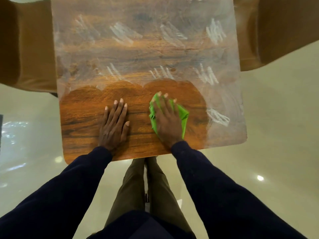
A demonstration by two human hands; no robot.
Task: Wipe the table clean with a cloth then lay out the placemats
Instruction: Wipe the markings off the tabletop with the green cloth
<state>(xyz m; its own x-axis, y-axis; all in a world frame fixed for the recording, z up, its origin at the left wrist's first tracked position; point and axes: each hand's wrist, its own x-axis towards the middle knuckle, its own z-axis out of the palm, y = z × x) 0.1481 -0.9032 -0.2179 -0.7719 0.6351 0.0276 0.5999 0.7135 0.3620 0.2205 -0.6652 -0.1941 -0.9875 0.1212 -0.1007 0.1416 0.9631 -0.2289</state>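
A square wooden table [81,121] fills the upper middle of the head view. White dusty film and streaks [126,34] cover its far part and right side; the near left strip shows bare glossy wood in arc-shaped swaths. My right hand [165,119] presses flat, fingers spread, on a crumpled green cloth [183,116] near the table's front middle-right. My left hand [114,125] rests flat on the bare wood just left of it, holding nothing. No placemats are in view.
Brown upholstered chairs stand at the table's left [25,49] and right [279,31] sides. Glossy cream floor [276,135] surrounds the table. My legs [143,187] stand at the front edge.
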